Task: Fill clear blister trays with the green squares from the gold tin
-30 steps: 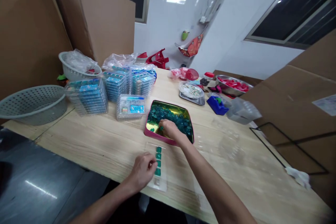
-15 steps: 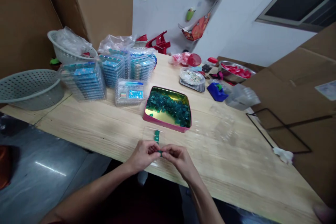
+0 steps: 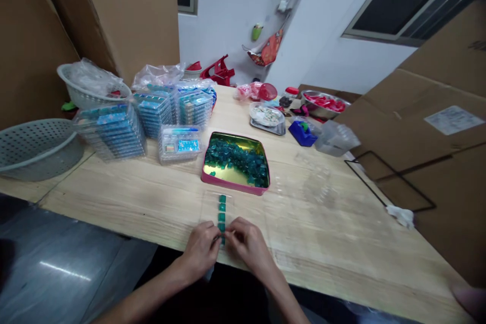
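A row of small glossy green square pieces [image 3: 222, 207] runs down a clear plastic tray [image 3: 210, 203] near the table's front edge. Both hands meet at the near end of this row. My left hand [image 3: 202, 247] is closed, its fingertips pinching the left side of the nearest green piece [image 3: 223, 241]. From the right, my right hand [image 3: 248, 244] pinches at the same piece with thumb and forefinger, covering part of it. Just beyond the tray lies a pink-rimmed tin [image 3: 235, 186], gold inside, with a heap of loose dark green pieces [image 3: 237, 156].
Stacked clear packs with blue contents [image 3: 119, 131] stand at the back left, beside grey baskets [image 3: 41, 147]. Clear plastic trays [image 3: 319, 182] lie to the right. Farther back are a blue tape dispenser [image 3: 302, 134], a metal bowl [image 3: 322, 104] and a cardboard box [image 3: 429, 162].
My hands have shifted slightly toward me and down the row, fingertips still together at a green piece. More of the green row is uncovered. The camera view has shifted.
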Available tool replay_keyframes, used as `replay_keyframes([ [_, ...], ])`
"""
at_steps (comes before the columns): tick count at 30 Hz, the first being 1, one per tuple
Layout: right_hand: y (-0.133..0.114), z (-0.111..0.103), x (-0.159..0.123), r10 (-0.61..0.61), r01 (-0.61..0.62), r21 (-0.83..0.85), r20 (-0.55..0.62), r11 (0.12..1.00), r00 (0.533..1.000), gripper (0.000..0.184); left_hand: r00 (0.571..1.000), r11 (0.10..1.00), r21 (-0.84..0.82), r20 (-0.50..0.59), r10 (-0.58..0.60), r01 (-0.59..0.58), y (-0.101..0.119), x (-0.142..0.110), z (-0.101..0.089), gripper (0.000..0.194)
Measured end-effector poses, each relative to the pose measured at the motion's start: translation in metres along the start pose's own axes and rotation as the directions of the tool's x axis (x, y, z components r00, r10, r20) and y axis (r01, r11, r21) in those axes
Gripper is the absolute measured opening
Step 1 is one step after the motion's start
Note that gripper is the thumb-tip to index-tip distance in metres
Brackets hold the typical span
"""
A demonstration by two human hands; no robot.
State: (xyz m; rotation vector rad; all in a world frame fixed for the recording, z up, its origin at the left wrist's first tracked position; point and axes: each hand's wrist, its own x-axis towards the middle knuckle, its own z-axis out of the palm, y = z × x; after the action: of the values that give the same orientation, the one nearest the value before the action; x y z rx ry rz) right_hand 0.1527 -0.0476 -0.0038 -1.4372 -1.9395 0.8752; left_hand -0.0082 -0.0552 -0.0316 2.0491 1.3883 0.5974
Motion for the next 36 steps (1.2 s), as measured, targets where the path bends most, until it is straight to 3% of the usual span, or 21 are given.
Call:
replay_keyframes([
  [4,-0.002,-0.035,0.058,-0.125,0.122,-0.030,-0.124,0.992,0.984,0.016,1.000,1.000,-0.018,0.002,0.009,-0.009,-0.002,0.008,-0.004,0.016],
  [6,0.001,-0.042,0.098,-0.118,0.112,-0.051,-0.130,0.992,0.984,0.012,1.000,1.000,-0.028,0.007,0.015,-0.015,-0.003,0.014,-0.006,0.016],
  [10,0.011,-0.028,0.169,-0.024,0.044,-0.170,0.117,0.984,0.993,0.020,1.000,0.998,-0.064,0.003,0.010,-0.010,-0.006,0.021,-0.008,0.016],
  [14,0.020,-0.009,0.197,-0.005,0.045,-0.189,0.209,0.981,0.978,0.016,0.997,0.985,-0.172,-0.061,-0.037,0.026,-0.008,0.023,-0.013,0.015],
  [18,0.020,-0.016,0.184,-0.006,0.026,-0.122,0.163,0.992,0.987,0.007,0.973,0.941,-0.332,-0.188,-0.132,0.064,-0.009,0.032,-0.027,0.016],
  [20,0.016,-0.026,0.166,0.006,-0.016,0.080,0.133,0.997,0.991,0.008,0.953,0.909,-0.411,-0.237,-0.186,0.075,-0.009,0.040,-0.035,0.011],
  [22,0.011,-0.034,0.143,0.030,-0.070,0.320,0.127,0.945,0.991,0.015,0.938,0.886,-0.458,-0.276,-0.212,0.065,-0.007,0.048,-0.041,0.011],
  [24,0.009,-0.039,0.116,0.058,-0.102,0.416,0.119,0.903,0.991,0.019,0.934,0.915,-0.403,-0.318,-0.164,0.024,-0.005,0.052,-0.042,0.016],
  [26,0.014,-0.041,0.089,0.083,-0.101,0.368,0.066,0.924,0.994,0.020,0.947,0.970,-0.241,-0.318,-0.043,-0.037,-0.003,0.049,-0.039,0.019],
  [28,0.026,-0.040,0.065,0.105,-0.098,0.278,-0.009,0.955,0.994,0.021,0.972,0.993,-0.062,-0.218,0.087,-0.103,-0.001,0.040,-0.030,0.035],
  [31,0.053,-0.035,0.040,0.149,-0.133,0.202,-0.065,0.970,0.987,0.022,0.977,0.973,0.095,0.019,0.210,-0.211,-0.002,0.027,-0.010,0.078],
  [34,0.073,-0.030,0.028,0.173,-0.151,0.206,-0.093,0.967,0.980,0.022,0.963,0.956,0.165,0.158,0.219,-0.245,-0.007,0.020,0.003,0.076],
  [36,0.078,-0.030,0.022,0.183,-0.156,0.206,-0.116,0.966,0.976,0.023,0.964,0.954,0.206,0.198,0.176,-0.216,-0.013,0.016,0.002,0.068],
])
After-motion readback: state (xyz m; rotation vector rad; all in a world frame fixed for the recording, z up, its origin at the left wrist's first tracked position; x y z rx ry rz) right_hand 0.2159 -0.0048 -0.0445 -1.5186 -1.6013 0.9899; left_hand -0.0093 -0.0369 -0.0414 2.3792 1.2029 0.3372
